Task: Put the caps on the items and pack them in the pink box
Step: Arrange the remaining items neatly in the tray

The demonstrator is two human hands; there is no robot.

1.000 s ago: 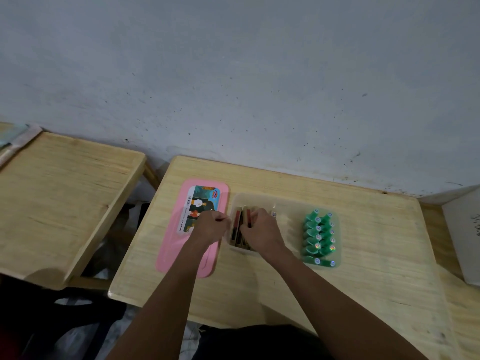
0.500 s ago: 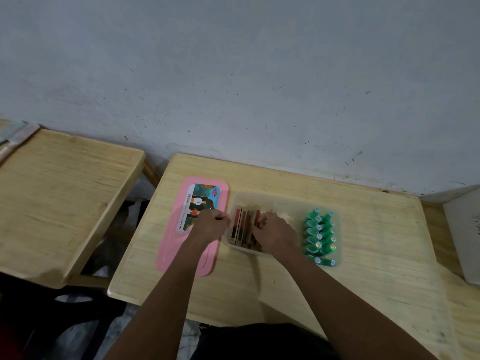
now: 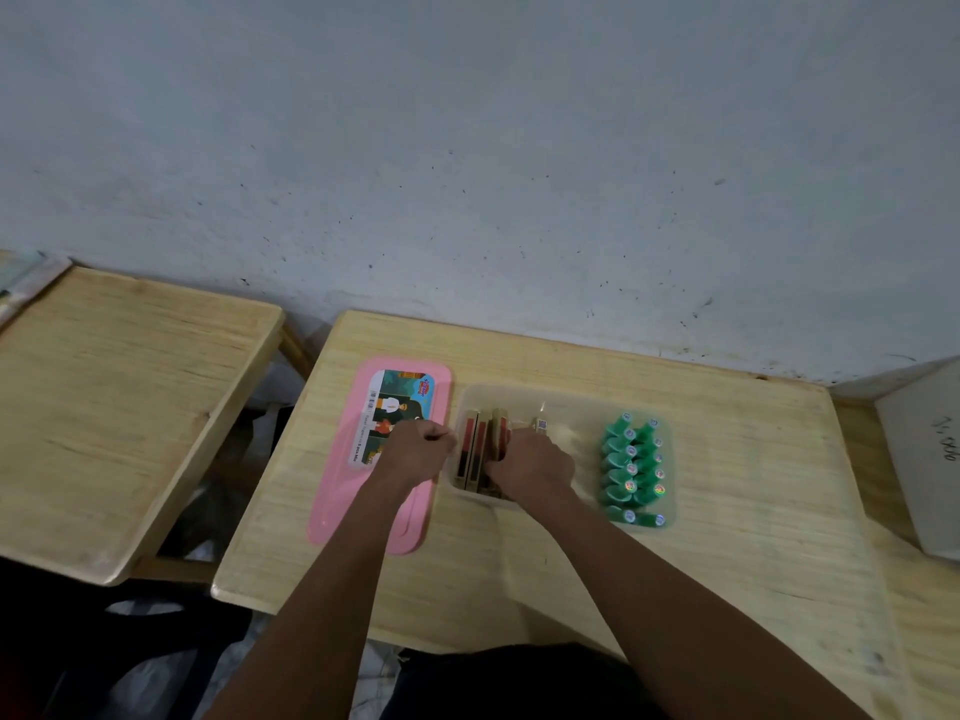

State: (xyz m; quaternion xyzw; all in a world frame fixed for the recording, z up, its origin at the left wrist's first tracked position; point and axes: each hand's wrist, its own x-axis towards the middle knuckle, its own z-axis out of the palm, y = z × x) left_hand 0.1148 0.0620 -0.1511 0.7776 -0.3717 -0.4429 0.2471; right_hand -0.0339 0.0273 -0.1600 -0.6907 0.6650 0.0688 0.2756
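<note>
A flat pink box (image 3: 343,491) with a picture label lies on the left part of the wooden table (image 3: 753,511). To its right stands a clear plastic tray (image 3: 571,397). Slim red and gold boxes (image 3: 470,449) stand on edge in its left end, and several green capped bottles (image 3: 631,470) lie in two rows at its right end. My left hand (image 3: 415,452) is a closed fist over the pink box, touching the tray's left rim. My right hand (image 3: 532,467) rests in the tray with fingers curled on the slim boxes, hiding some of them.
A second wooden table (image 3: 114,407) stands to the left across a narrow gap with dark bags (image 3: 223,501) below it. A white panel (image 3: 930,459) leans at the far right. A grey wall rises right behind the tables.
My right hand slid right along the slim boxes and then back a little to the left. My left fist stayed at the tray's rim.
</note>
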